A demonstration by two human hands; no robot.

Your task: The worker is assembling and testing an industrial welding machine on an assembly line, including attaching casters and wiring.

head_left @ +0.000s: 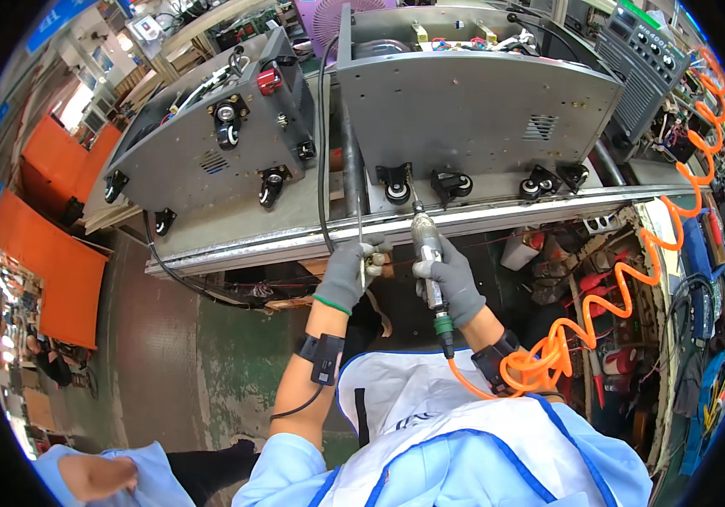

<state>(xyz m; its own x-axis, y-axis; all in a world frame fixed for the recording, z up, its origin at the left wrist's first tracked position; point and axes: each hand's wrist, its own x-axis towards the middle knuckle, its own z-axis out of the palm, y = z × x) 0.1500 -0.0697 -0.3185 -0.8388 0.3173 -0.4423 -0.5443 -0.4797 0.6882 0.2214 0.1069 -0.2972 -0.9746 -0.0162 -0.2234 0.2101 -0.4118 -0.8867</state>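
Bench point(218, 232) supporting grey cabinet point(481, 106), seemingly turned outward for access. Orange coiled hose point(531, 367) hanging slack, likely allowing reach. Right hand point(457, 286) gripping air driver point(427, 245), its bit point(414, 193) pointing toward black caster point(396, 188). Left hand point(345, 275) wrapping fingers round slim metal rod point(361, 228), reason unclear.

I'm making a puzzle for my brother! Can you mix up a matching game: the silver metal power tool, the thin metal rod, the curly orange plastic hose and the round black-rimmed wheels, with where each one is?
Things:
1. Silver metal power tool
2. Thin metal rod
3. Curly orange plastic hose
4. Round black-rimmed wheels

Places:
A. Looped by the right forearm
B. On gray metal boxes
C. In the gray-gloved right hand
D. In the gray-gloved left hand

Pairs: 1-C, 2-D, 3-A, 4-B
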